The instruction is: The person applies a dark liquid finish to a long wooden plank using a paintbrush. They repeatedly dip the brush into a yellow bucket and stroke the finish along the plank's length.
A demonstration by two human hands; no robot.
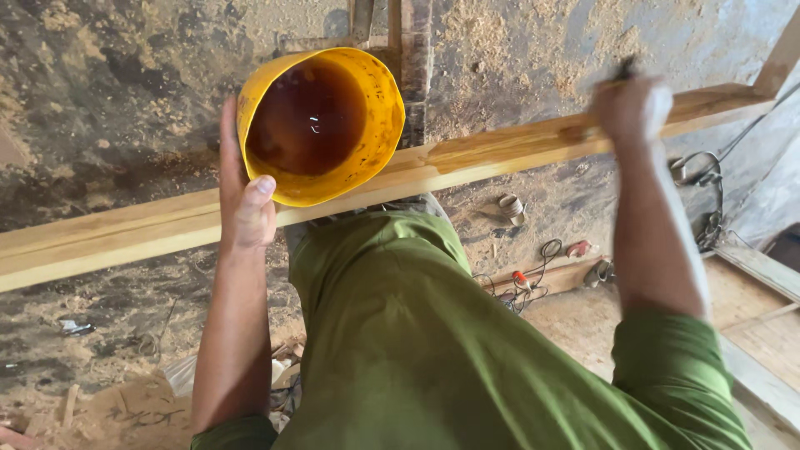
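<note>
My left hand [247, 190] is wrapped around the side of a round yellow plastic tub [321, 125] holding dark reddish-brown liquid; the fingers run up its outer wall, the thumb presses near the lower rim. Grip is closed on the tub, which is tilted so its mouth faces the camera. It sits above and in front of a long pale wooden plank [467, 158] that runs diagonally from lower left to upper right across the view; I can't tell whether the tub's bottom rim rests on the plank.

My right hand [631, 107] is curled into a fist around a thin dark handle [625, 68], which pokes out just above the knuckles. The view is blurred here, so I can't tell what kind of tool it is. The fist is right on top of the plank's upper right stretch, where the wood looks darker and wet.

Both forearms are bare, with green sleeves at the bottom edge. Green trousers [417, 333] fill the lower middle. Below is a sawdust-covered floor [108, 92], with tangled cables [533, 279] and a tape roll [510, 206] to the right.
</note>
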